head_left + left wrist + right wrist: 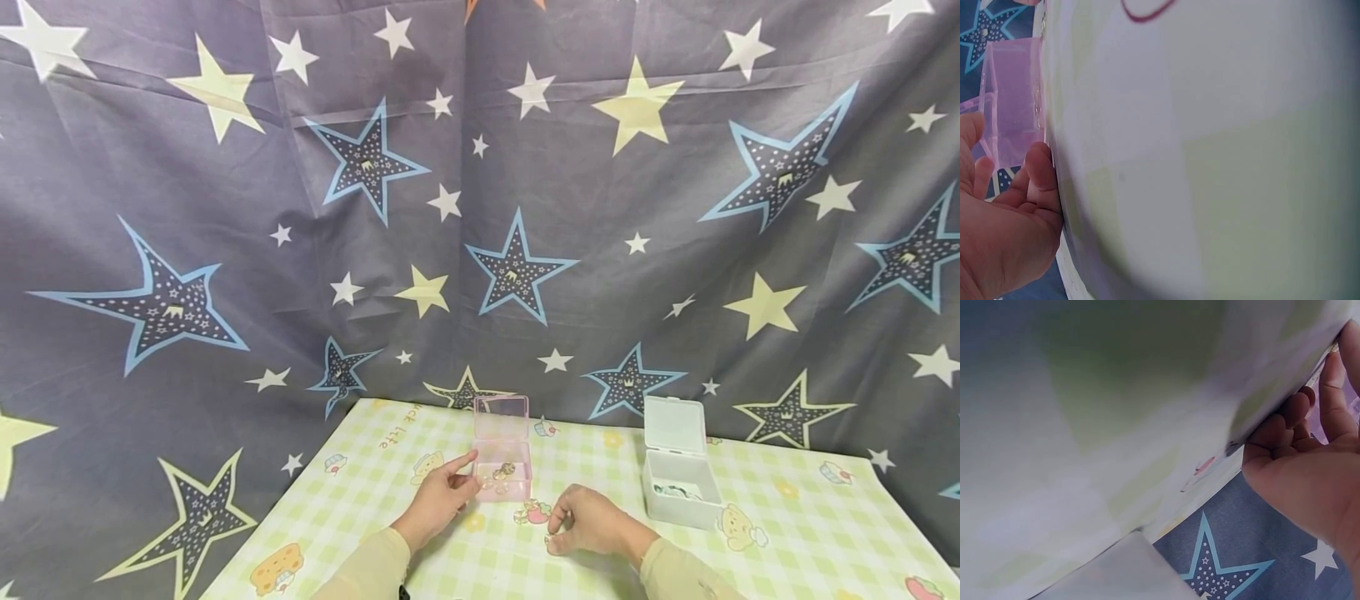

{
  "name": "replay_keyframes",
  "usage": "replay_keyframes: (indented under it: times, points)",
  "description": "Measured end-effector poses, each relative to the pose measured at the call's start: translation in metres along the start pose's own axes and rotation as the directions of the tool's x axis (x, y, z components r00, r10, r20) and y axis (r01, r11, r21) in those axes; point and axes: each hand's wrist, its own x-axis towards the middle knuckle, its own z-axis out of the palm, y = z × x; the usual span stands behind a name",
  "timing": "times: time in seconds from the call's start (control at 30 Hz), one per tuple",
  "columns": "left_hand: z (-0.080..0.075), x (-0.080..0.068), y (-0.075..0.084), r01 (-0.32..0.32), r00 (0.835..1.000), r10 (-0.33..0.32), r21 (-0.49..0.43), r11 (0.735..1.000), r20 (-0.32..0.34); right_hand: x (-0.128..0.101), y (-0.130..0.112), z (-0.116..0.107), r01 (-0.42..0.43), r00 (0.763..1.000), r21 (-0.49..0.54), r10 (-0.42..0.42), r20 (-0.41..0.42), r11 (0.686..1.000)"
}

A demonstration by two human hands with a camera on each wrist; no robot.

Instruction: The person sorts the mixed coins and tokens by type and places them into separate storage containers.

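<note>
From the head camera we see a desk (375, 492) with a green checked cloth, set against a starry curtain (225, 208). Our left hand (438, 498) rests just beside an open pink box (502, 471), forefinger stretched toward it, grasping nothing. Our right hand (588, 525) lies curled on the cloth, pinching something too small to tell. An open white box (678, 479) stands to the right.

The left wrist camera shows relaxed fingers (1038, 178) near the pink box (1013, 100).

The right wrist camera shows curled fingers (1285, 425) against the cloth.
</note>
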Motion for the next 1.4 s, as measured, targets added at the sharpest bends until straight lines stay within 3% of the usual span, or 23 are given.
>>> replay_keyframes:
  times: [0.57, 0.93, 1.13, 1.4]
  points:
    - [-0.0007, -0.0008, 0.0009, -0.007, 1.0, 0.007, 0.007, 1.0, 0.005, 0.0043, 0.0006, -0.0002, -0.011, 0.999, -0.01, 0.011, 0.043, 1.0]
    - [-0.0008, -0.001, 0.0022, 0.008, 1.0, -0.008, 0.002, 1.0, 0.004, 0.0014, 0.0002, -0.0004, 0.049, 0.996, 0.16, -0.059, 0.063, 0.986]
    - [-0.0002, -0.0014, 0.0032, 0.01, 1.0, -0.01, 0.007, 1.0, -0.003, 0.0007, 0.0008, -0.0049, 0.113, 0.988, 0.267, -0.138, 0.076, 0.957]
    - [-0.0005, -0.0011, 0.0025, 0.006, 1.0, -0.006, 0.009, 1.0, 0.001, 0.0003, 0.003, -0.0068, 0.122, 0.985, 0.263, -0.148, 0.083, 0.957]
